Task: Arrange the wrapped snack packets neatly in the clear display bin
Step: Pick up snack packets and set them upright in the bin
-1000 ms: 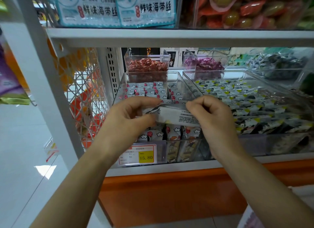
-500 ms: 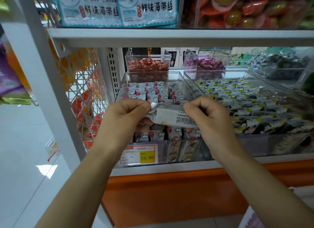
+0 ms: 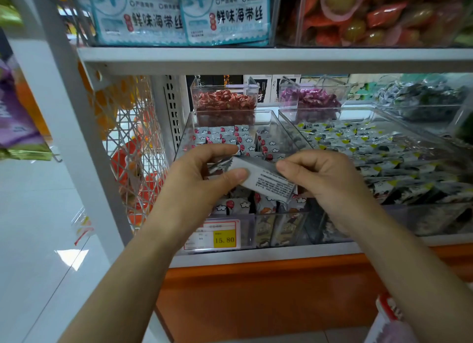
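A clear display bin (image 3: 185, 135) on the middle shelf holds several small grey snack packets (image 3: 222, 135) printed with clouds and red dots. Above its front half I hold one grey packet (image 3: 266, 179), printed text side up and tilted down to the right. My left hand (image 3: 197, 179) pinches its left end between thumb and fingers. My right hand (image 3: 325, 179) pinches its right end. More packets stand upright against the bin's front wall (image 3: 276, 227).
A yellow price tag (image 3: 224, 239) reading 15.80 sits on the bin's front. A larger clear bin (image 3: 289, 116) of black-and-yellow packets stands to the right. Small bins of red candies (image 3: 225, 104) and purple candies (image 3: 309, 101) stand behind. A white shelf edge (image 3: 256, 56) runs overhead.
The packet has tilted, its right end dropping lower toward the bin. Both hands have stayed on its ends, with only a slight shift.
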`<action>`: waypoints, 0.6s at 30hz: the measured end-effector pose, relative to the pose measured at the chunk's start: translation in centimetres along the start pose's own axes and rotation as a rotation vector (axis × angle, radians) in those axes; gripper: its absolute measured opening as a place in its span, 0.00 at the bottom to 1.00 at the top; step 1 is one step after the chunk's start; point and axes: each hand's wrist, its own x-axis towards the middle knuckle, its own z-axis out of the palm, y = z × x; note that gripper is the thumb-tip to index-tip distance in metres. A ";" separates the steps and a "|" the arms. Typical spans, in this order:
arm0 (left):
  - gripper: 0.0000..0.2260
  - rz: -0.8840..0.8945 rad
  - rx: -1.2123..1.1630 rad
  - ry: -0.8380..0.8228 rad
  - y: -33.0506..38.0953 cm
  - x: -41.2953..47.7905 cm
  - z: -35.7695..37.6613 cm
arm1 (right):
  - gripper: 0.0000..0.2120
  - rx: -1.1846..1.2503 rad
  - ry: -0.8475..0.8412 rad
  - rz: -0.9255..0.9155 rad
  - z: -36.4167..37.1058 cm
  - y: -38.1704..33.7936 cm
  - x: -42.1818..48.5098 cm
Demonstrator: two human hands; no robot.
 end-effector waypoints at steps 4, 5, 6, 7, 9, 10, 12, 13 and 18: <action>0.12 -0.025 -0.026 -0.015 -0.1 0.0 -0.1 | 0.08 0.005 -0.096 0.072 -1.0 0.2 0.7; 0.12 -0.027 -0.029 -0.019 -0.1 0.0 -0.1 | 0.07 0.027 -0.114 0.097 -1.2 0.3 0.7; 0.12 -0.032 -0.031 -0.022 0.0 0.0 0.0 | 0.05 0.047 -0.127 0.111 -1.3 0.3 0.8; 0.13 -0.038 -0.025 -0.025 0.0 0.0 -0.1 | 0.04 0.058 -0.136 0.115 -1.5 0.3 0.8; 0.15 -0.058 -0.012 -0.025 0.2 0.0 0.0 | 0.06 0.066 -0.158 0.111 -1.7 0.4 0.9; 0.15 -0.066 -0.017 -0.023 0.3 -0.1 0.0 | 0.07 0.070 -0.168 0.114 -1.8 0.5 0.9; 0.14 -0.067 -0.022 -0.018 0.3 0.0 0.0 | 0.06 0.081 -0.172 0.134 -1.8 0.7 1.0; 0.12 -0.060 -0.016 -0.018 0.1 0.1 0.0 | 0.04 0.083 -0.167 0.142 -1.7 0.8 1.0; 0.06 0.001 0.000 0.124 -0.8 0.3 0.4 | 0.08 0.203 -0.139 0.158 -0.4 0.6 0.6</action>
